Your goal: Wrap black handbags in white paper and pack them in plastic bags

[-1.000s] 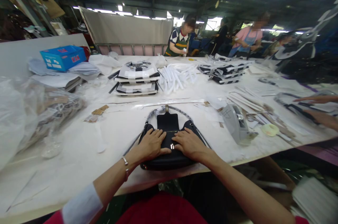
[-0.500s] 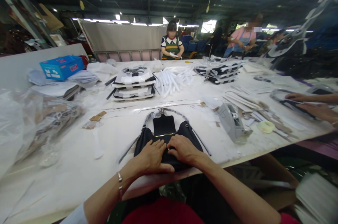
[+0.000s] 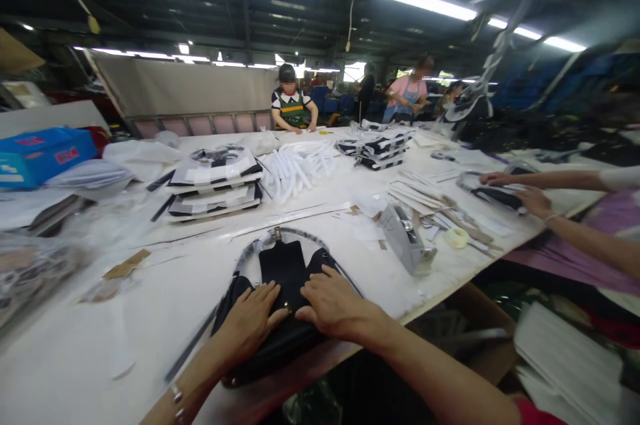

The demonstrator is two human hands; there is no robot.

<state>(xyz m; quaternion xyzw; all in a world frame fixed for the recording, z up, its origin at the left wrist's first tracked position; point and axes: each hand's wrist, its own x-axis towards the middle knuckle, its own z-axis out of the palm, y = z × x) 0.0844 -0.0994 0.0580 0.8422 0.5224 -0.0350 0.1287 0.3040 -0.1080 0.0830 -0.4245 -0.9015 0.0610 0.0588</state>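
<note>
Silver-col. bracelet (image 3: 176, 394) on L wrist (image 3: 194, 370), plus a bit of plain red sleeve (image 3: 537, 413) on upper R arm (image 3: 425, 361).

The white table (image 3: 170, 305) bears a black handbag (image 3: 284, 278), grey tape dispenser (image 3: 404, 241) and white strips (image 3: 299, 171); at left, seemingly, bagged goods (image 3: 35, 275).

Blue box (image 3: 47, 155) sits at L edge, mid-ht. Stacked b/w pcs (image 3: 215, 190) L of ctr, white tubes (image 3: 295, 170) just beside, to R. Grey tape dispenser (image 3: 401, 241) R of ctr; pale yellow roll (image 3: 457, 237) near it. Brown card scrap (image 3: 127, 265) lower L. Person in green striped vest (image 3: 293, 110) upper ctr.
</note>
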